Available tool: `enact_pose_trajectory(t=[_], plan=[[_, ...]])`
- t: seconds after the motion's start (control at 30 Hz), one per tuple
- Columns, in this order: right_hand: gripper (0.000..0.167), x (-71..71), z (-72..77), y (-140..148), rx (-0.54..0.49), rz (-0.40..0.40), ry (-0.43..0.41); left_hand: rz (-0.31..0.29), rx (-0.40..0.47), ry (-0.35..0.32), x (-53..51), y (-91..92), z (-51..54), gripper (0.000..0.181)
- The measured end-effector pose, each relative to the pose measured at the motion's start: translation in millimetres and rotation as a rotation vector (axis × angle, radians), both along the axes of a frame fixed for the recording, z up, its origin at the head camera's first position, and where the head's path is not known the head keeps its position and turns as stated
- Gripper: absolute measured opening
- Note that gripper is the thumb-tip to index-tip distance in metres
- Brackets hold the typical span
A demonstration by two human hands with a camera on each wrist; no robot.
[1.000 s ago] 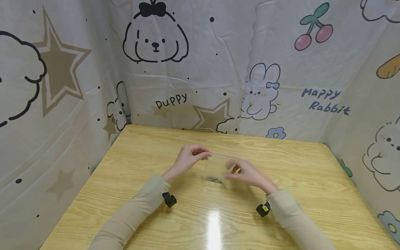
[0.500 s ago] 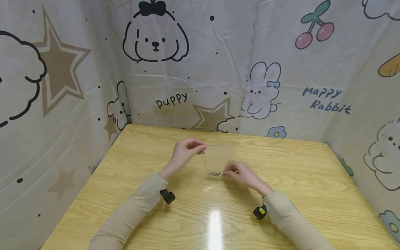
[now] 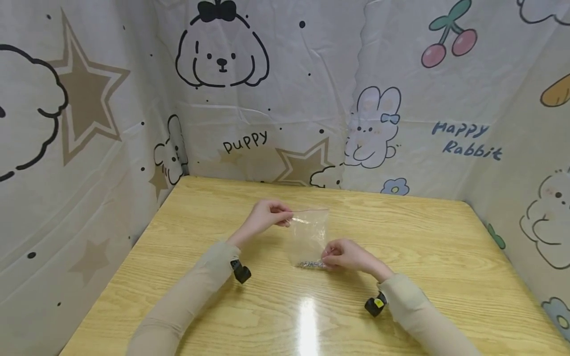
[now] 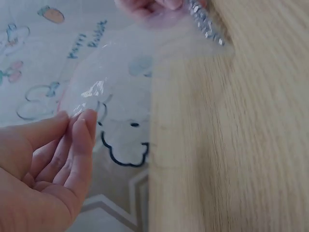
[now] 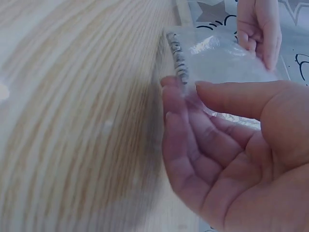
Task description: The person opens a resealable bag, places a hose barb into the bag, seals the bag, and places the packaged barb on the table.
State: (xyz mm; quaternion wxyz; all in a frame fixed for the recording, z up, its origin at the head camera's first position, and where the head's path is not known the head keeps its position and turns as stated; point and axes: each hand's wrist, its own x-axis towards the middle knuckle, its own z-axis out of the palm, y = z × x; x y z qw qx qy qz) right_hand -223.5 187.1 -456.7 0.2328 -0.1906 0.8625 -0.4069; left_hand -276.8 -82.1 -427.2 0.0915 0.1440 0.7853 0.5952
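Note:
A clear plastic zip bag (image 3: 307,237) hangs upright between my hands, its reddish seal line along the top. Small silvery metal pieces (image 3: 308,264) lie in a row along its bottom; their exact kind is too small to tell. My left hand (image 3: 268,213) pinches the bag's upper left corner between thumb and fingertips. At the lower right corner, my right hand (image 3: 349,255) pinches the plastic beside the pieces. In the right wrist view the metal row (image 5: 177,58) runs right up to my fingertips. The bag's bottom is close to the table; contact cannot be told.
A wood-grain table (image 3: 213,311) lies below, with a bright light reflection near its front. Printed cloth curtains (image 3: 276,99) enclose the back and both sides. Each sleeve carries a small black wrist camera (image 3: 241,271).
My right hand has moved from the bag's upper right side down to its lower right corner and pinches it there. The bag has risen slightly, then come lower.

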Motion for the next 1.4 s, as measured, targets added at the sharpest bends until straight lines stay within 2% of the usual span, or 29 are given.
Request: enact_pose_trajectory(t=[0.13,0.37,0.7,0.83,0.97,1.17,1.4], plan=[[0.018,0.6,-3.0,0,0.005,-0.025,-0.041,-0.029,-0.041,-0.046,-13.7,3.5,-6.2,0.02],[0.019,2.3,-4.3,-1,0.03,-0.1,-0.08,-0.021,-0.09,-0.115,-33.7,9.3,-16.7,0.021],[0.017,4.6,-8.4,-1,0.003,-0.169,-0.117,0.004,-0.181,-0.065,-51.1,8.0,-41.9,0.016],[0.017,6.4,-8.5,-2,0.016,-0.195,-0.108,0.007,-0.183,-0.093,-54.7,11.2,-49.9,0.016],[0.02,8.3,-7.7,-3,0.05,-0.203,-0.09,0.022,-0.214,-0.101,-55.0,17.8,-52.8,0.017],[0.022,10.6,-4.7,-5,0.101,-0.196,-0.068,0.034,-0.293,-0.045,-55.5,25.2,-54.1,0.016],[0.021,10.1,-0.5,-8,0.134,-0.202,-0.086,0.054,-0.359,-0.01,-54.1,27.9,-52.6,0.014]])
